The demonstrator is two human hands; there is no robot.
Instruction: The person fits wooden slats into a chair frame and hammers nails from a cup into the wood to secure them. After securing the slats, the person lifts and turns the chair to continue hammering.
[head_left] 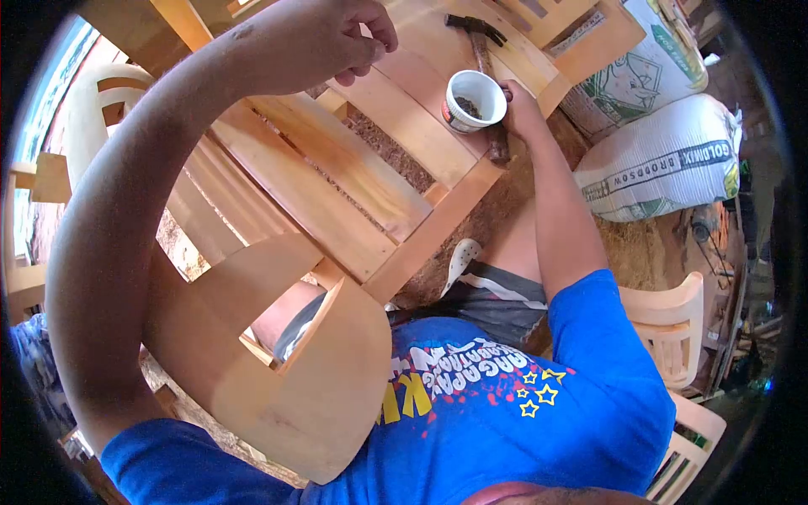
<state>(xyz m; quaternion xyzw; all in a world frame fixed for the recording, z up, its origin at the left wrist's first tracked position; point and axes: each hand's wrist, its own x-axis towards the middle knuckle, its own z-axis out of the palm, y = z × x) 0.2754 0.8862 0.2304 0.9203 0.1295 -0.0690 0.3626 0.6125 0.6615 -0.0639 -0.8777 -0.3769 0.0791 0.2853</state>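
My right hand grips a small white cup at its right side. Small dark pieces, too small to name, lie inside the cup. Behind it a claw hammer rests on the wooden slats, its handle partly covered by the cup. Raised at the top is my left hand, fingers curled and pinched together; whatever they hold, if anything, cannot be made out. Below both hands lies a slatted wooden furniture piece, with a curved wooden panel with a cutout near my body.
Two printed sacks, one a white sack, stand at the right. A wooden chair back is at the lower right, with another slatted piece below it. More wooden parts stand at the left.
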